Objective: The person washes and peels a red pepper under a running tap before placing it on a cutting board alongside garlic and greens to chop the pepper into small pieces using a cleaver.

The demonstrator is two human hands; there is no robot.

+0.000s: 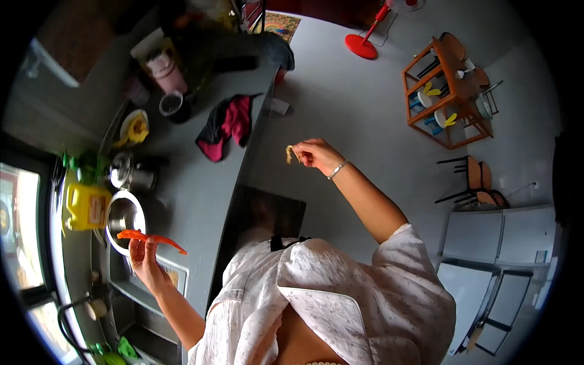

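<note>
"How's the orange strip (163, 241) held?"

"The left hand (144, 263) pinches it off-centre by the metal basin (125, 214), the longer end reaching right; a light hold probably suits something so thin."

"And the right hand (315, 155)?"

"Closed on a brownish scrap (289, 153), which dangles at its left, out past the counter (196, 182), perhaps to keep it clear of things there."
</note>
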